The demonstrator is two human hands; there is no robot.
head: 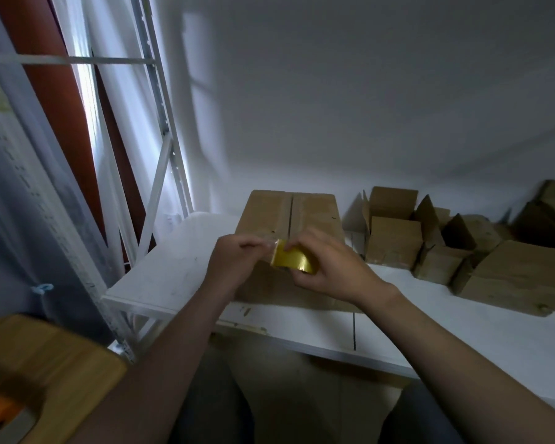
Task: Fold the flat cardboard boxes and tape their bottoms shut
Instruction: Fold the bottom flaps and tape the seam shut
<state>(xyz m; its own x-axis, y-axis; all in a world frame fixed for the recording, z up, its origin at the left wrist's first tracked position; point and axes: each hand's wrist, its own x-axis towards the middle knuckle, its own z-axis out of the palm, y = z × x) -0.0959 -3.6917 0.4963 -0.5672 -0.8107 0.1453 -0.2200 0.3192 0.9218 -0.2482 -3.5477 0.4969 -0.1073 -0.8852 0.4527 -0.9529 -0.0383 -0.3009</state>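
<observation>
A folded cardboard box (289, 216) stands bottom-up on the white table (173, 270), its two flaps meeting in a centre seam. Above its near edge my right hand (327, 270) grips a yellow tape roll (293, 259). My left hand (234, 261) pinches the clear tape end pulled from the roll, just left of it. Both hands hover over the box's front part.
Several folded cardboard boxes (394, 241) with open flaps are piled at the table's right back, a large one (519, 277) nearer. A white metal shelf frame (161, 129) rises on the left. A wooden surface (36, 373) lies at lower left.
</observation>
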